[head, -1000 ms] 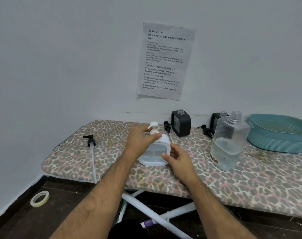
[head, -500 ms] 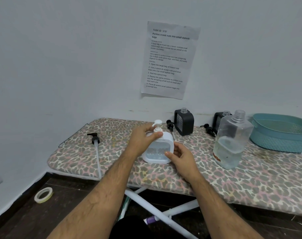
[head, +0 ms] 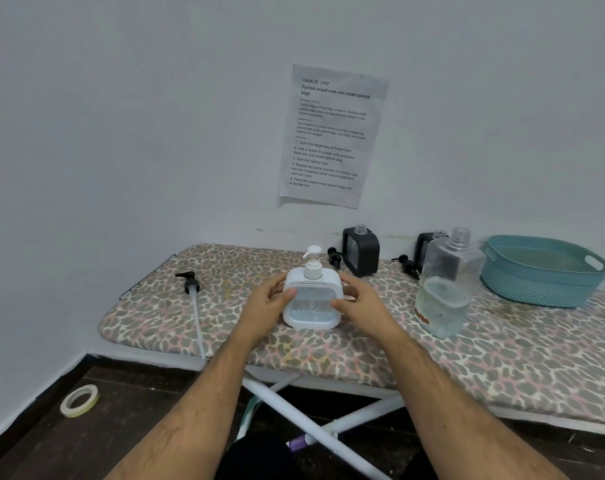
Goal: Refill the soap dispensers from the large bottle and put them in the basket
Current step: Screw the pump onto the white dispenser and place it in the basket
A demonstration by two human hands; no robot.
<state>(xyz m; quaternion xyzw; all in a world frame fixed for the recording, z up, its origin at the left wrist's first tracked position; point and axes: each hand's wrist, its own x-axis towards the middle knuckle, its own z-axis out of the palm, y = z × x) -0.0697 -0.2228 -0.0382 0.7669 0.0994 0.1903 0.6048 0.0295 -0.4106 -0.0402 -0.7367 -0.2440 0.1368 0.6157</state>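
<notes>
I have both hands on the white dispenser (head: pixel 311 299), which stands upright on the counter (head: pixel 502 358) with its white pump (head: pixel 312 261) fitted on top. My left hand (head: pixel 264 308) grips its left side, thumb on the front face; my right hand (head: pixel 360 303) grips the right side the same way.

To the right stands the big bottle (head: pixel 444 289), uncapped and clear, liquid filling roughly its lower half. Behind it against the wall are 2 black dispensers, 1 (head: pixel 360 251) behind the white one and the other (head: pixel 427 244) partly hidden by the bottle, both with open necks. A loose black pump (head: pixel 335 257) lies beside the first, another (head: pixel 407 265) near the second. A 3rd black pump (head: pixel 190 284) with a long tube lies at the counter's left end.

The teal basket (head: pixel 543 271) sits at the far right. A tape roll (head: pixel 79 400) lies on the floor.
</notes>
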